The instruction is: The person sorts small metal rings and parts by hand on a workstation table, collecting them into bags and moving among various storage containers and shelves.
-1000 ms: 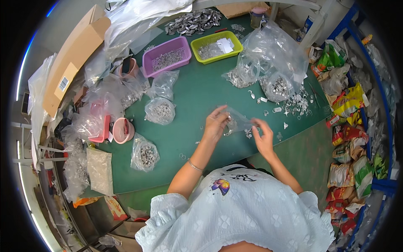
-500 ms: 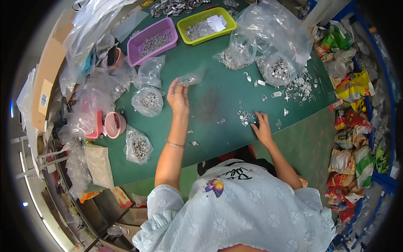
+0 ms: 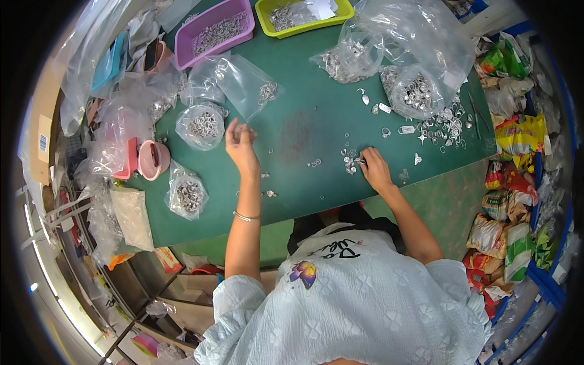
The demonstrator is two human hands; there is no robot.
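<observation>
My left hand (image 3: 241, 149) is raised over the left part of the green table, empty, its fingers loosely curled and apart. Just beyond it lies a flat clear bag (image 3: 243, 79) with a small clump of silver pieces in one corner. My right hand (image 3: 376, 170) rests at the right edge of a small pile of silver rings (image 3: 350, 161). Its thumb and fingers are pinched on what looks like a small silver ring (image 3: 363, 161), partly covered by the fingertips. A few loose rings (image 3: 314, 163) lie between my hands.
Open bags of rings (image 3: 204, 125) (image 3: 187, 198) stand at the left. A purple bin (image 3: 182, 45) and a yellow-green bin (image 3: 304, 28) are at the back. Large clear bags (image 3: 417, 36) and a spread of silver jewellery (image 3: 447, 125) lie at the right, with tweezers (image 3: 476, 115) near the edge.
My left hand has let go of the clear bag, which now lies by the other bags on the left, and has drawn back slightly. My right hand's fingers have closed at the ring pile.
</observation>
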